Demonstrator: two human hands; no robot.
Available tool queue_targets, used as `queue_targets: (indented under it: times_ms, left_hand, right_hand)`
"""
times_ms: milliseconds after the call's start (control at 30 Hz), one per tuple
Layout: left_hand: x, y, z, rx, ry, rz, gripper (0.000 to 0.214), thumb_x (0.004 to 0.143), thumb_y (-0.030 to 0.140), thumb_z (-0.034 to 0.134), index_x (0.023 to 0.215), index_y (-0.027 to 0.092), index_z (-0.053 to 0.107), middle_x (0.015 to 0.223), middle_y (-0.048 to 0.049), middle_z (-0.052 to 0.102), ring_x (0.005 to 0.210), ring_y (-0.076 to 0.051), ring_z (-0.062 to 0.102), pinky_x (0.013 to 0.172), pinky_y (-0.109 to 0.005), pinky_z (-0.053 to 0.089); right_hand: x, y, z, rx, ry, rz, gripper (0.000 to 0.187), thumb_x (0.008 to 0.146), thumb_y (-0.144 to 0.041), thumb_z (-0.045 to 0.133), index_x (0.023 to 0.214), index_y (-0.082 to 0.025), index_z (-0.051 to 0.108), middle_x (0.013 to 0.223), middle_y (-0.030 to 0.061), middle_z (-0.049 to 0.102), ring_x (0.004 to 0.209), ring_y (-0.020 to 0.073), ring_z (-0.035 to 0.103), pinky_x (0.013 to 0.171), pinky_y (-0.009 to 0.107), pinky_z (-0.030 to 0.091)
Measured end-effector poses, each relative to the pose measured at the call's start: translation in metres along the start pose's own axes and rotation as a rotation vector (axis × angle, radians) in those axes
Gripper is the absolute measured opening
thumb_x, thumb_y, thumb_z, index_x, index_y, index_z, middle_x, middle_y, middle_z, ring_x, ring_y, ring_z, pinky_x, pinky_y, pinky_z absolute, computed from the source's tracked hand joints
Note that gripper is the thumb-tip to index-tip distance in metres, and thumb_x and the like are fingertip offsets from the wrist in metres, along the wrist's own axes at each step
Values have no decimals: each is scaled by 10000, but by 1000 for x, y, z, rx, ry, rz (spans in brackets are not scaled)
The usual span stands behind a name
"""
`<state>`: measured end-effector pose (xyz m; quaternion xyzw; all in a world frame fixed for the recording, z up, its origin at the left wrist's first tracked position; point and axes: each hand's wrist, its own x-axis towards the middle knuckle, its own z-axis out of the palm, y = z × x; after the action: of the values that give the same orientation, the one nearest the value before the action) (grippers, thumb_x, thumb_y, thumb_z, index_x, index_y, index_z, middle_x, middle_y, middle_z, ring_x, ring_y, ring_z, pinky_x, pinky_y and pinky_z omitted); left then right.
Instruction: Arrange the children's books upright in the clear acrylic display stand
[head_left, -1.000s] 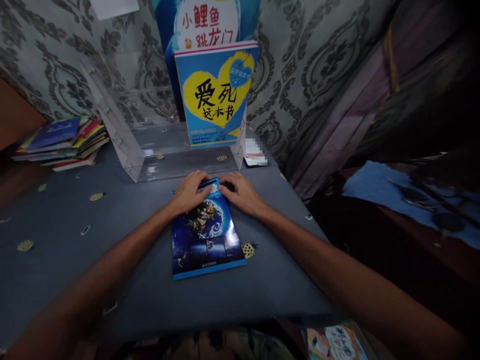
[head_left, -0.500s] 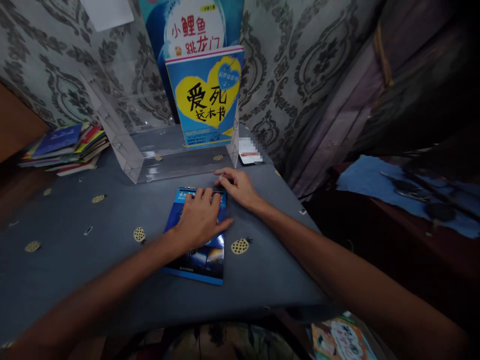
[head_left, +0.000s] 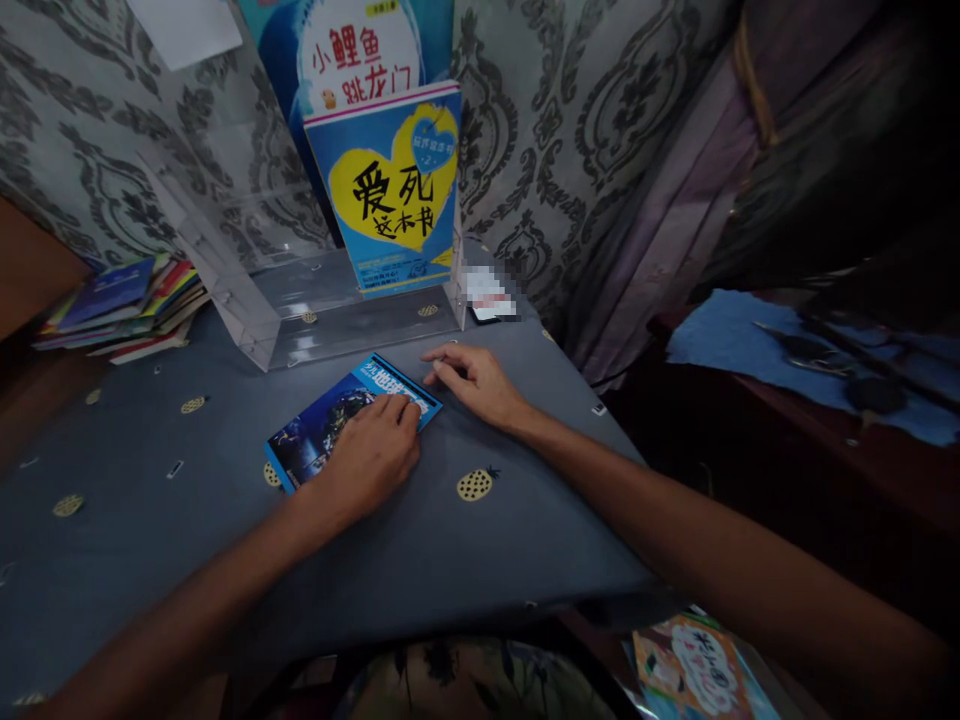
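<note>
A blue book (head_left: 319, 430) lies at a slant on the table, its titled end toward the upper right. My left hand (head_left: 379, 440) is on its right side, fingers curled over the cover near the edge and closed on it; the thumb is hidden. Just right of the book, my right hand (head_left: 476, 380) rests on the cloth with its fingers loosely bent and apart. It holds nothing. Behind both hands stands a clear plastic book rack (head_left: 251, 325). At its right end are a blue book with a yellow heart (head_left: 405, 190) and a taller teal book (head_left: 352, 45) behind it.
A pile of books (head_left: 124, 300) lies at the back left of the grey tablecloth (head_left: 225, 560). A pale, partly pixelated item (head_left: 487, 292) lies right of the rack. Farther right is a blue cloth (head_left: 742, 340) with dark objects. An orange book (head_left: 694, 665) sits below the table edge.
The blue book has turned clockwise under my left hand, its lower end swinging left. My left fingers have drawn in. My right hand has stayed nearly still while the view shifted slightly.
</note>
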<state>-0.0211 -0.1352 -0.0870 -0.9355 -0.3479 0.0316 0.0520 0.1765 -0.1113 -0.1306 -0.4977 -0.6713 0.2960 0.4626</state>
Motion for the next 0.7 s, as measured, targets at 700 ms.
queue_targets:
  times_ms: [700]
  left_hand:
    - [2,-10,-5,-79,-3,-46,283,1033,320,470,1116,155,685,1187,-127,705,1132,-281,636,840,-354,557]
  right_hand:
    - [-6,-6,3,-197,-41,-80,299,934,-220,499,1115,-177,733,823,38,755,735,173,671,705,299,498]
